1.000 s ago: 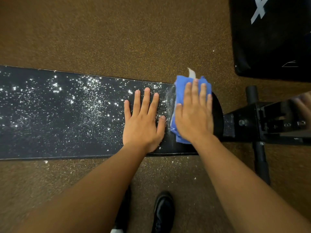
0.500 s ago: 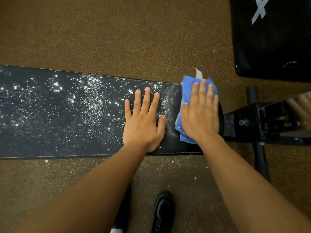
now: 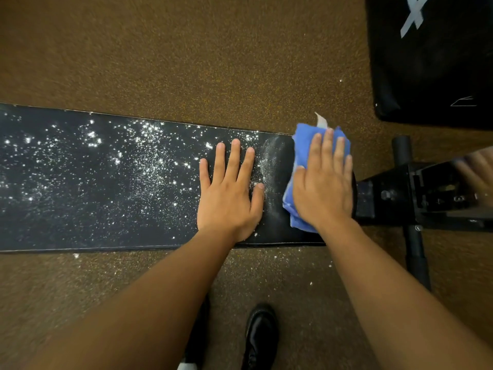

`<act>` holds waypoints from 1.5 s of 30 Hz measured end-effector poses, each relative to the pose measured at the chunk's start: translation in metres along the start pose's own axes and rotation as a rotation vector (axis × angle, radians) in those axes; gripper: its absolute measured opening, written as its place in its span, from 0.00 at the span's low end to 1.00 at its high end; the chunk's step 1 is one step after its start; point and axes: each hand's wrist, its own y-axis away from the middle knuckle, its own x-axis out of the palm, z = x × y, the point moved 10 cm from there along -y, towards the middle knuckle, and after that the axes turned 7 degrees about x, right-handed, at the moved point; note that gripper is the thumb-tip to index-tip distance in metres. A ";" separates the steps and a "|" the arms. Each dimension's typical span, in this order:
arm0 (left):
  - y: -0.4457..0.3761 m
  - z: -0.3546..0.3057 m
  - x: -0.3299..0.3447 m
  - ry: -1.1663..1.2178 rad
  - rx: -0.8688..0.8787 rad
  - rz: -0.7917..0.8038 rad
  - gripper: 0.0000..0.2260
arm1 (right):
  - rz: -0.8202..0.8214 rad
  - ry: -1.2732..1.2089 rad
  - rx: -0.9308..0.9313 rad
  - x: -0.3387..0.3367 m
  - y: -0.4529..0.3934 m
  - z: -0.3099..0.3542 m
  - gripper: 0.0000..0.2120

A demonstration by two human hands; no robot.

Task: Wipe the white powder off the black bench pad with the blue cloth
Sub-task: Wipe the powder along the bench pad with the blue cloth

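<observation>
My right hand [image 3: 324,182] presses flat, fingers straight, on the folded blue cloth [image 3: 298,156] at the right end of the long black bench pad [image 3: 80,209]. My left hand [image 3: 229,193] lies flat beside it, holding nothing. Scattered white powder [image 3: 149,161] covers the pad leftward.

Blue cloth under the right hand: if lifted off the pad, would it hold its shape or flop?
The blue cloth is folded and bunched under the flat right hand, so it would probably flop and unfold. It looks light, and likely slides easily along the bench pad.
</observation>
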 end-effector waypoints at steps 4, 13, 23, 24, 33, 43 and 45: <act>-0.001 0.000 0.001 0.005 0.003 0.007 0.30 | 0.027 0.021 -0.166 0.010 0.035 0.039 0.31; 0.000 -0.001 -0.001 0.015 0.012 -0.007 0.29 | -0.023 -0.005 -0.007 -0.001 0.024 -0.024 0.32; -0.001 0.000 0.001 0.023 0.013 -0.005 0.30 | 0.067 0.042 -0.274 0.016 0.077 0.029 0.30; 0.000 0.000 0.000 0.019 0.013 -0.008 0.29 | 0.067 0.046 -0.261 0.016 0.083 0.016 0.30; 0.000 0.001 0.001 0.005 0.004 0.002 0.29 | 0.035 0.003 -0.053 0.005 0.003 0.029 0.31; 0.001 0.000 -0.002 0.015 0.006 -0.008 0.29 | 0.009 0.003 -0.058 0.003 0.045 -0.031 0.32; 0.000 -0.001 -0.002 0.010 0.003 -0.009 0.29 | -0.018 -0.025 0.043 -0.002 0.016 -0.026 0.32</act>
